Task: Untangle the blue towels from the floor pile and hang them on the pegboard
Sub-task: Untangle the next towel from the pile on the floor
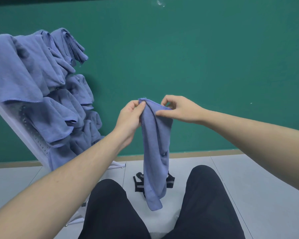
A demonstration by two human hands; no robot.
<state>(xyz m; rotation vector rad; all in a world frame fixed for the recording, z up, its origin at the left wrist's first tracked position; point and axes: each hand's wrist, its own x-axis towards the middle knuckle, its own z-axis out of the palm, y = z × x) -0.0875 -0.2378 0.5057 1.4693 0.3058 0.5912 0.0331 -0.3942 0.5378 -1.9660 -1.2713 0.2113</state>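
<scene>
Both hands hold one blue towel up in front of the green wall, to the right of the pegboard. The left hand pinches the towel's top corner; the right hand pinches the upper edge just beside it. The towel hangs in a twisted rope, its tail over a black striped garment on the floor. Hung like this, it could bunch up or slip off, since the pegboard is already crowded with hung towels.

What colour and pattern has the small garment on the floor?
Black with grey stripes; the head view shows the garment.
</scene>
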